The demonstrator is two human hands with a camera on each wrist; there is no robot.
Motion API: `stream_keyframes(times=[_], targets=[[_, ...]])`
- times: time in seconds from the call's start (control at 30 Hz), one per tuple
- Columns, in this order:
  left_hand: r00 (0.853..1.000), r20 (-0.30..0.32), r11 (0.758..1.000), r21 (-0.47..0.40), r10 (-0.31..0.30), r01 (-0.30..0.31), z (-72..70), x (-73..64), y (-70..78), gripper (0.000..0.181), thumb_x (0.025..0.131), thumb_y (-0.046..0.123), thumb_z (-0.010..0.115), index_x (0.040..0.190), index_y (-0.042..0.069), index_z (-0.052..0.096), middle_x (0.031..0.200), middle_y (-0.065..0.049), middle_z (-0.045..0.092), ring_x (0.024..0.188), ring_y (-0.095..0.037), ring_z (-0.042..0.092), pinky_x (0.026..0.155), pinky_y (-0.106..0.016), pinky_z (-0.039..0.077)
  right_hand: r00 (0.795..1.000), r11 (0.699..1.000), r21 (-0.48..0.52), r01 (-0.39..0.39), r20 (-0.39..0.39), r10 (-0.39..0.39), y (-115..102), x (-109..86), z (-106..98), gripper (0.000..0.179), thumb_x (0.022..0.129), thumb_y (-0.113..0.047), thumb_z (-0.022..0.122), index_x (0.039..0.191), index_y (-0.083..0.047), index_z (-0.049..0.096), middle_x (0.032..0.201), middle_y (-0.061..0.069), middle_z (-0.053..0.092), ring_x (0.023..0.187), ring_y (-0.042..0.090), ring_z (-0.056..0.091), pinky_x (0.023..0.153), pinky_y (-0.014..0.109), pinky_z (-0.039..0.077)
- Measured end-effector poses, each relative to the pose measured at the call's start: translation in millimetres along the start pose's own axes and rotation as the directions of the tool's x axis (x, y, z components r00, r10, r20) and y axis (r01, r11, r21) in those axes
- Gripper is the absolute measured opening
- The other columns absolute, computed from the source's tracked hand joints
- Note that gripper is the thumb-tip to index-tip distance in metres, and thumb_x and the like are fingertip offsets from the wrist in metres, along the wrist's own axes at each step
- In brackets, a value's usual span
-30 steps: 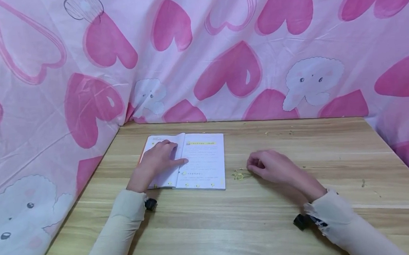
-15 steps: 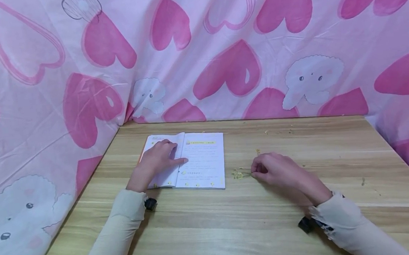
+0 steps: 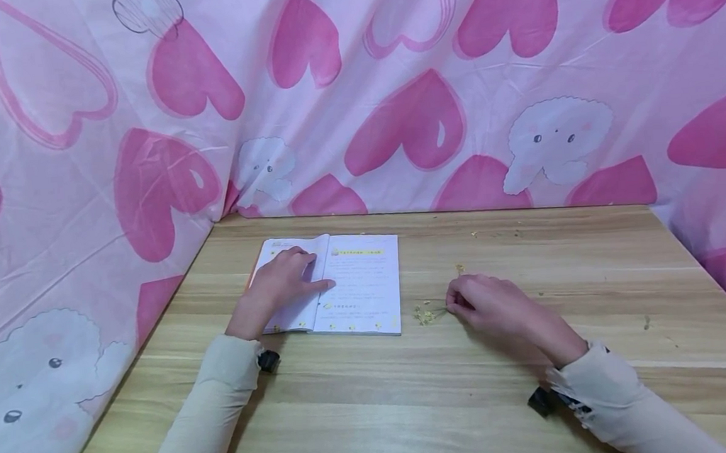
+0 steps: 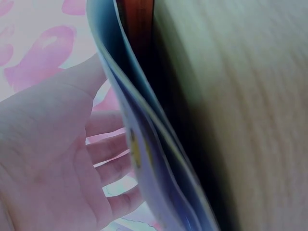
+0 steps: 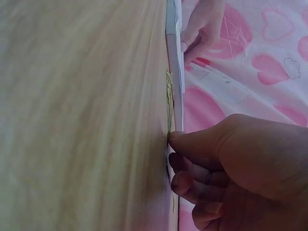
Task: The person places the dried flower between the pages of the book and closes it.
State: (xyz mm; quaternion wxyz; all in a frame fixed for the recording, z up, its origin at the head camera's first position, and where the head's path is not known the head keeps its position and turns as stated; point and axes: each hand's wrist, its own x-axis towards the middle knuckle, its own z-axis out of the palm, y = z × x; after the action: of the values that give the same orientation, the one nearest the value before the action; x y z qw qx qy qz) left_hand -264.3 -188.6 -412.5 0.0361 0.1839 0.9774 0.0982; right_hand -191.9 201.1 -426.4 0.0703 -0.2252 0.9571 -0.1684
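An open book [image 3: 362, 290] lies at the left middle of the table, printed pages up. My left hand [image 3: 282, 282] rests on its left page, fingers straight and thumb stretched toward the fold. In the left wrist view, the fingers of that hand [image 4: 53, 149] lie along the curved page edges. To the right of the book, a sprig of small dried yellow flowers [image 3: 425, 315] lies flat with its heads toward the book. My right hand [image 3: 494, 308] pinches its thin stems between thumb and forefinger, as the right wrist view of the sprig [image 5: 169, 96] also shows.
Another small yellow flower piece [image 3: 460, 268] lies just beyond the right hand. Bits of dried plant [image 3: 647, 321] are scattered over the wooden table [image 3: 377, 410]. A pink heart-patterned cloth [image 3: 406, 123] hangs along the back and sides.
My right hand has shifted slightly to the right and nearer me, uncovering the small flower piece beyond it. The left hand and the book have stayed in place.
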Motion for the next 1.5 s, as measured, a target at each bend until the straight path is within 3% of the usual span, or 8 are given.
stream_keyframes(times=[0.8, 1.13, 1.5], targets=[[1.000, 0.008, 1.000, -0.014, -0.011, 0.012, 0.3, -0.2, -0.6, 0.075, 0.096, 0.059, 0.076, 0.147, 0.005, 0.066, 0.141, -0.019, 0.068, 0.128, -0.035, 0.065, 0.108, -0.053, 0.054, 0.997, 0.999, 0.044, -0.008, -0.082, 0.012, 0.1, -1.3, -5.0, 0.005, 0.107, -0.020, 0.067, 0.103, -0.019, 0.070, 0.094, -0.009, 0.067, 0.085, 0.009, 0.060, 0.078, 0.033, 0.054], [1.000, 0.013, 1.000, -0.025, -0.008, 0.008, 1.0, 1.3, -1.9, 0.075, 0.096, 0.059, 0.076, 0.147, 0.005, 0.066, 0.141, -0.019, 0.068, 0.126, -0.034, 0.065, 0.108, -0.053, 0.054, 1.000, 0.999, 0.037, 0.022, 0.010, -0.023, 5.3, -2.2, -11.5, 0.012, 0.099, -0.013, 0.077, 0.108, -0.021, 0.080, 0.094, -0.011, 0.071, 0.085, 0.007, 0.061, 0.077, 0.034, 0.055], [1.000, 0.010, 1.000, -0.024, -0.012, 0.012, 2.4, 3.5, -3.8, 0.076, 0.095, 0.060, 0.076, 0.148, 0.006, 0.066, 0.141, -0.019, 0.067, 0.127, -0.036, 0.065, 0.106, -0.054, 0.055, 0.999, 0.999, 0.030, 0.027, 0.025, -0.028, 6.9, -0.4, -11.3, 0.014, 0.096, -0.014, 0.081, 0.091, -0.027, 0.080, 0.083, -0.015, 0.069, 0.077, 0.006, 0.059, 0.073, 0.030, 0.052]])
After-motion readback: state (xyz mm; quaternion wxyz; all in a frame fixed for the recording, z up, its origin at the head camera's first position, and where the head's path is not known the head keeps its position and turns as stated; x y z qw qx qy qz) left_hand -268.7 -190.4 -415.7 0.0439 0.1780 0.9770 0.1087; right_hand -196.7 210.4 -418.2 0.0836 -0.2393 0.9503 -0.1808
